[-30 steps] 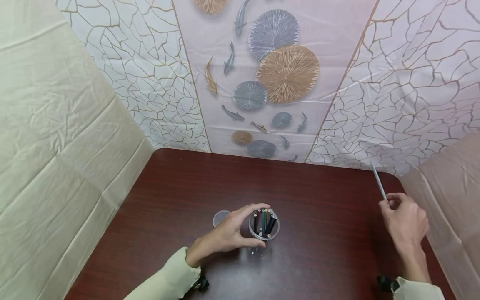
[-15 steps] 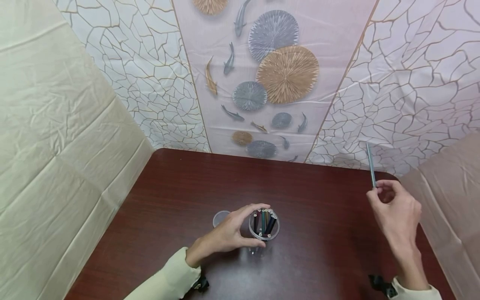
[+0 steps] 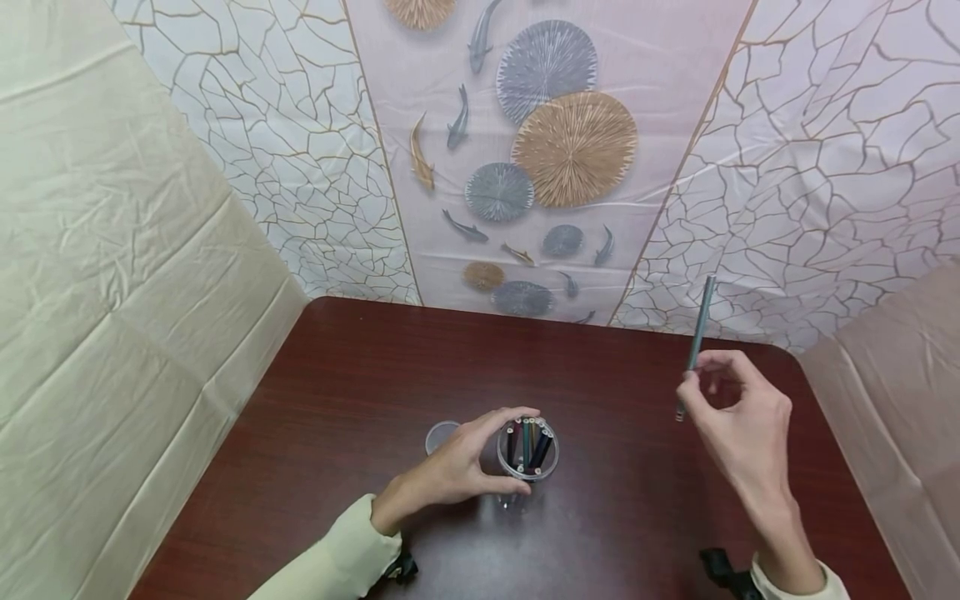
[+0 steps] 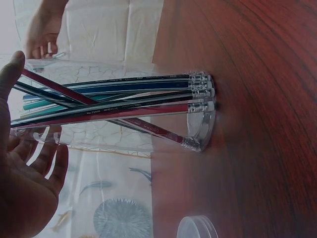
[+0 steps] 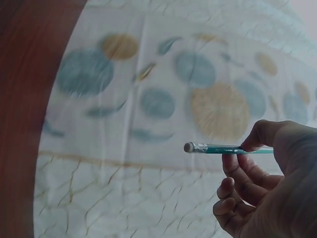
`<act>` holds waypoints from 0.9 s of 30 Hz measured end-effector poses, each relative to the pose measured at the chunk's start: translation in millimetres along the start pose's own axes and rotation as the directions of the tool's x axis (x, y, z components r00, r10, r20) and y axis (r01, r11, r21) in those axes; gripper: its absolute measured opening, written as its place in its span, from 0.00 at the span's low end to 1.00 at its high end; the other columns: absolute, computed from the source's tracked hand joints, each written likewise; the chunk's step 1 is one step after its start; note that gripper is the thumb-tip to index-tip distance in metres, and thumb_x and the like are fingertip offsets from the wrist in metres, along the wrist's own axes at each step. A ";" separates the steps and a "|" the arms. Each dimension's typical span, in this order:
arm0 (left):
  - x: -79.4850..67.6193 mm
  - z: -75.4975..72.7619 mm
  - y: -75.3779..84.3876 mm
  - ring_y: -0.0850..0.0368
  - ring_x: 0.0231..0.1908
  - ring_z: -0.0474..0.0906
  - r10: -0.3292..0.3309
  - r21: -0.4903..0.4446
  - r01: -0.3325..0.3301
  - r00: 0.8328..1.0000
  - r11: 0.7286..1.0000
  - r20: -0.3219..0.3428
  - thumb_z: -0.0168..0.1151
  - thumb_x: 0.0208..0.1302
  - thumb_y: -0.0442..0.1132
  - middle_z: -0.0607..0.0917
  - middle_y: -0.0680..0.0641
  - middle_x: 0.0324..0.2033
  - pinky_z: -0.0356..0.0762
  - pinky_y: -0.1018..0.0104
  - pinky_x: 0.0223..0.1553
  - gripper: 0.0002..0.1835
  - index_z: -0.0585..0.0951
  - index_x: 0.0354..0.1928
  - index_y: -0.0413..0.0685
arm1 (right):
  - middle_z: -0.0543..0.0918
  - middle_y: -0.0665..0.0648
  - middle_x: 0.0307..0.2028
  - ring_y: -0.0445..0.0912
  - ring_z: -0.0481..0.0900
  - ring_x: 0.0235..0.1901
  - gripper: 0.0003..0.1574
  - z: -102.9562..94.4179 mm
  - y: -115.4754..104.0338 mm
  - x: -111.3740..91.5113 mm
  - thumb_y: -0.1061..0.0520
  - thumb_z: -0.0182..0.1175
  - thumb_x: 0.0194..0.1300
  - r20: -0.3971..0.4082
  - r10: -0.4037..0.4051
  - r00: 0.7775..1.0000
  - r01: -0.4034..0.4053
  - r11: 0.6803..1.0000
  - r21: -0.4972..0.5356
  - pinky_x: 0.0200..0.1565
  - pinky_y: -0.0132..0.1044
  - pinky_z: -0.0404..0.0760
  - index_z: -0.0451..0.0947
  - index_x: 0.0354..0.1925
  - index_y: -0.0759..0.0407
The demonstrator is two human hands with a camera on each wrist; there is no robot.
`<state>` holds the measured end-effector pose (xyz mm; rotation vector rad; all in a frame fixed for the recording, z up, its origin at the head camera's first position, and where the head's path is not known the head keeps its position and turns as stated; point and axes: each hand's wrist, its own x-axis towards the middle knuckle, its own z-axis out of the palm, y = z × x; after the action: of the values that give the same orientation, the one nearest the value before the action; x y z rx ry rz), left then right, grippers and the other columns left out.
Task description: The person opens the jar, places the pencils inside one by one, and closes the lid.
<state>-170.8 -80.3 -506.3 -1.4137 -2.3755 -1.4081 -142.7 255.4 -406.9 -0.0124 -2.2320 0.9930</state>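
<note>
A clear plastic jar stands upright on the dark red wooden table, holding several pencils. In the left wrist view their eraser ends rest at the jar's bottom. My left hand grips the jar near its rim, thumb on the near side and fingers round the far side. Over the table's right part, my right hand pinches a green pencil between thumb and fingers. That pencil's eraser end points down and its other end points up, slightly tilted.
Left of the jar lies a round clear lid, partly hidden behind my left hand. A patterned cloth hangs behind the table's far edge, and beige cloth hangs along the sides.
My right hand has moved left and farther over the table with the green pencil, which has swung from leaning left to leaning right. The left hand and jar have stayed still.
</note>
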 end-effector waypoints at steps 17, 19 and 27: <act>-0.3 -0.5 -0.9 0.57 0.68 0.75 0.016 0.007 -0.016 1.000 1.000 -0.008 0.85 0.56 0.44 0.77 0.50 0.71 0.74 0.58 0.69 0.51 0.66 0.79 0.51 | 0.83 0.45 0.27 0.37 0.76 0.26 0.19 20.5 -61.1 -24.5 0.73 0.71 0.56 0.181 -0.153 0.971 0.111 0.969 0.221 0.29 0.23 0.74 0.86 0.40 0.52; -0.3 -0.6 -0.7 0.57 0.68 0.75 0.017 0.005 -0.017 1.000 1.000 -0.008 0.85 0.57 0.44 0.77 0.50 0.71 0.74 0.58 0.69 0.51 0.66 0.79 0.51 | 0.84 0.43 0.27 0.37 0.76 0.25 0.20 23.2 -65.1 -26.8 0.73 0.71 0.56 0.198 -0.170 0.965 0.120 0.962 0.245 0.28 0.24 0.74 0.86 0.40 0.51; -1.0 -0.6 0.1 0.56 0.68 0.75 0.002 -0.011 -0.003 1.000 1.000 -0.008 0.84 0.57 0.44 0.77 0.50 0.71 0.74 0.57 0.68 0.50 0.66 0.79 0.51 | 0.87 0.46 0.31 0.40 0.76 0.27 0.21 37.9 -74.3 -37.6 0.73 0.71 0.56 0.276 -0.224 0.935 0.133 0.940 0.313 0.29 0.30 0.72 0.86 0.42 0.49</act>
<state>-170.3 -81.3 -506.4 -1.4106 -2.3643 -1.4254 -117.4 167.9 -397.8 0.5036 -2.2849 1.2798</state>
